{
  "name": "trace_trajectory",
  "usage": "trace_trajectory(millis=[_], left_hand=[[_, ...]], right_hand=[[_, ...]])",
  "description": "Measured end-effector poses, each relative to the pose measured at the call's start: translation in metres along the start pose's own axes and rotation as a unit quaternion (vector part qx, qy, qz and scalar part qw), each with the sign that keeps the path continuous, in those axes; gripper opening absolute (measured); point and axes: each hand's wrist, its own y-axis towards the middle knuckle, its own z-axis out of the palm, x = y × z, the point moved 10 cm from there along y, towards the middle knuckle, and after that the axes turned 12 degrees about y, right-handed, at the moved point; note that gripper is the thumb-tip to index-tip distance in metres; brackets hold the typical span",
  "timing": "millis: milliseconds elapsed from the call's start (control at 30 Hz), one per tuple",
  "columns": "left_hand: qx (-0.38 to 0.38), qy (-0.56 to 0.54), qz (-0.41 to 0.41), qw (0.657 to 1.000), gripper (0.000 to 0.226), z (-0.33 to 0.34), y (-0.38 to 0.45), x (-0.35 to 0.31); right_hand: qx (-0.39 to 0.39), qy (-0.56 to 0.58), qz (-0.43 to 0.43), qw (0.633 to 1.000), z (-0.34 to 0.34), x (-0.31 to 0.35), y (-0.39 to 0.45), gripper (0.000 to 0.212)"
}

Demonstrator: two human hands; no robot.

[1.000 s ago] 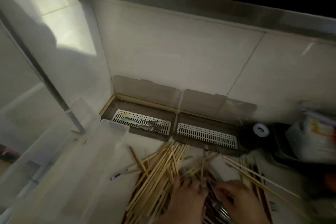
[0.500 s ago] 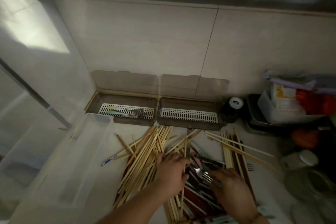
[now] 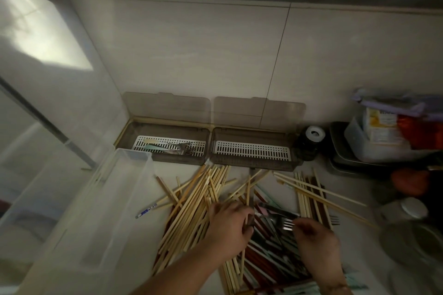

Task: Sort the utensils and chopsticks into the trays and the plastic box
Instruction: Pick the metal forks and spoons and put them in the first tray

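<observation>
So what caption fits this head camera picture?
Two hands sort pale wooden chopsticks and a shiny metal fork.

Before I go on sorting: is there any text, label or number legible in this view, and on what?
Nothing can be read as it stands.
Carton in the clear tub at right: printed label with a dark line of lettering, too blurred to read.
Chopstick lying beside the plastic box: blue markings near its tip, too small to read.
Trays, wooden chopsticks and forks: no text visible.
</observation>
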Motion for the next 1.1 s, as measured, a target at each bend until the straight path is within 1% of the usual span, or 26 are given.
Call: trace_trajectory(millis=[133, 200, 267, 300, 333, 367, 400, 433, 467, 500, 567, 600, 633, 700, 733, 800, 867, 933, 1000, 1100], left_hand=[[-0.003, -0.017, -0.008, 1.0, 0.036, -0.003, 0.001, 0.002], [-0.024, 0.0, -0.012, 1.0, 0.038, -0.005, 0.0, 0.004], [-0.055, -0.004, -0.014, 0.998, 0.046, -0.012, -0.001, 0.001], [-0.06, -0.045, -0.013, 0.997, 0.051, -0.015, -0.001, -0.002], [-0.05, -0.127, -0.017, 0.99, 0.056, -0.016, 0.0, -0.004], [-0.02, -0.243, -0.03, 0.969, 0.057, -0.014, 0.001, -0.006], [0.014, -0.368, -0.043, 0.929, 0.055, -0.011, 0.003, -0.01], [0.031, -0.466, -0.059, 0.882, 0.048, -0.01, 0.004, -0.011], [0.029, -0.527, -0.078, 0.846, 0.037, -0.012, 0.006, -0.009], [0.013, -0.557, -0.095, 0.825, 0.029, -0.017, 0.008, -0.002], [-0.015, -0.581, -0.116, 0.805, 0.024, -0.025, 0.007, 0.014], [-0.022, -0.582, -0.128, 0.803, 0.025, -0.026, 0.006, 0.022], [-0.033, -0.566, -0.143, 0.811, 0.024, -0.027, 0.005, 0.032], [-0.081, -0.495, -0.174, 0.847, 0.019, -0.034, -0.001, 0.056], [-0.115, -0.467, -0.183, 0.857, 0.016, -0.038, -0.005, 0.067], [-0.152, -0.453, -0.193, 0.857, 0.009, -0.044, -0.011, 0.084], [-0.138, -0.436, -0.204, 0.866, 0.009, -0.042, -0.014, 0.096], [-0.113, -0.398, -0.21, 0.886, 0.017, -0.039, -0.015, 0.109], [-0.101, -0.394, -0.219, 0.887, 0.019, -0.036, -0.015, 0.122], [-0.074, -0.406, -0.217, 0.884, 0.017, -0.037, -0.013, 0.136]], right_hand=[[-0.084, 0.048, 0.024, 0.995, -0.05, 0.001, 0.001, 0.027], [-0.111, 0.058, 0.029, 0.992, -0.074, 0.006, 0.003, 0.03], [-0.136, 0.082, 0.032, 0.987, -0.095, 0.01, 0.005, 0.033], [-0.141, 0.092, 0.035, 0.985, -0.1, 0.011, 0.005, 0.032], [-0.14, 0.102, 0.036, 0.984, -0.101, 0.013, 0.006, 0.031], [-0.133, 0.108, 0.033, 0.985, -0.099, 0.016, 0.006, 0.033], [-0.12, 0.108, 0.023, 0.987, -0.093, 0.021, 0.006, 0.036], [-0.106, 0.108, 0.015, 0.988, -0.086, 0.026, 0.005, 0.037], [-0.09, 0.11, 0.007, 0.99, -0.078, 0.032, 0.004, 0.036], [-0.071, 0.113, -0.001, 0.991, -0.067, 0.037, 0.003, 0.036], [-0.032, 0.114, -0.015, 0.993, -0.046, 0.045, 0.001, 0.034], [-0.014, 0.118, -0.022, 0.993, -0.035, 0.048, 0.0, 0.035], [0.0, 0.121, -0.03, 0.992, -0.025, 0.051, -0.001, 0.036], [0.019, 0.114, -0.039, 0.993, -0.008, 0.057, -0.002, 0.039], [0.021, 0.111, -0.039, 0.993, -0.002, 0.059, 0.0, 0.04], [0.019, 0.114, -0.034, 0.993, 0.007, 0.061, 0.004, 0.043], [0.028, 0.105, -0.026, 0.994, 0.019, 0.063, 0.008, 0.042], [0.038, 0.103, -0.02, 0.994, 0.03, 0.067, 0.011, 0.04], [0.035, 0.117, -0.022, 0.992, 0.037, 0.072, 0.014, 0.038], [0.036, 0.138, -0.031, 0.989, 0.05, 0.084, 0.016, 0.037]])
